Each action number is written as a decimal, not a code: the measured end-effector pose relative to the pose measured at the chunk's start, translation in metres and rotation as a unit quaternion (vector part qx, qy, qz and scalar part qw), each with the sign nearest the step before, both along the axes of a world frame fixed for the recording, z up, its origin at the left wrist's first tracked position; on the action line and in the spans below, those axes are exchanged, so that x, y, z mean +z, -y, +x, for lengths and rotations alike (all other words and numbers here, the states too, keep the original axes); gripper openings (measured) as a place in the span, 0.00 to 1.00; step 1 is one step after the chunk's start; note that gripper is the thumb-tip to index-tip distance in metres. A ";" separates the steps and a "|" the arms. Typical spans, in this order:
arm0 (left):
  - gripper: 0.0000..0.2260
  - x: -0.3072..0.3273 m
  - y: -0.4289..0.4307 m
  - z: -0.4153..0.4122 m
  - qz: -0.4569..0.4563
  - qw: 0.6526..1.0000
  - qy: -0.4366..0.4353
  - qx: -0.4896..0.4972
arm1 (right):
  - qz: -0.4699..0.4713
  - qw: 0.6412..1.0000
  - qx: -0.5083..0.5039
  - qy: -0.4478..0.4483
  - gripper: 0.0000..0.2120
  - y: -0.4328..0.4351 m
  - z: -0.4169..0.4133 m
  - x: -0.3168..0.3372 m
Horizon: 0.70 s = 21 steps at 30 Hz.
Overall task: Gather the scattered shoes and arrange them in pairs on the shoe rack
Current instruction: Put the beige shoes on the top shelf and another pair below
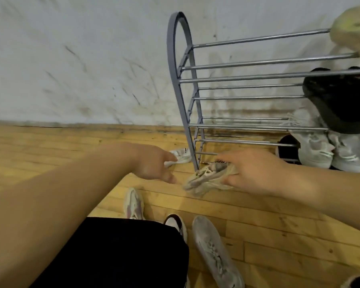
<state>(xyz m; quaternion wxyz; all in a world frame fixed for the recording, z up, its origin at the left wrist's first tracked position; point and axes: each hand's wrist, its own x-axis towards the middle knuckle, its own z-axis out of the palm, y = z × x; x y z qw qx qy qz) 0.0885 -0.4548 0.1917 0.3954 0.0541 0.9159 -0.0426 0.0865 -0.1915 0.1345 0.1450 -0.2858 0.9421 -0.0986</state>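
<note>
A grey metal shoe rack (186, 84) stands against the wall at right. My right hand (249, 173) grips a beige sneaker (206, 177) just above the floor by the rack's front leg. My left hand (154, 163) reaches toward a white sneaker (181, 155) lying on the floor left of the rack; its fingers are at the shoe's near end, and whether they grip it is hidden. On the rack sit a black shoe (339, 100), a pair of pale grey sneakers (328, 150) and a beige shoe (355, 34) on top.
Loose on the wooden floor near me lie a pinkish-white sneaker (133, 204), a black-and-white shoe (176, 224) and a grey sneaker (214, 250). A scuffed white wall (71, 59) rises behind. My black-clad leg (112, 256) fills the lower left.
</note>
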 end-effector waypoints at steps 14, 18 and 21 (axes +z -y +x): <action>0.45 -0.215 0.178 0.090 0.072 0.898 -0.099 0.422 | -0.057 0.998 0.019 0.031 0.30 0.174 -0.051 -0.073; 0.47 -0.303 0.185 0.100 0.097 0.855 -0.065 0.506 | -0.028 0.998 0.009 0.063 0.29 0.203 -0.062 -0.111; 0.50 -0.344 0.180 0.100 0.120 0.830 -0.043 0.543 | -0.010 0.996 0.013 0.089 0.29 0.215 -0.070 -0.135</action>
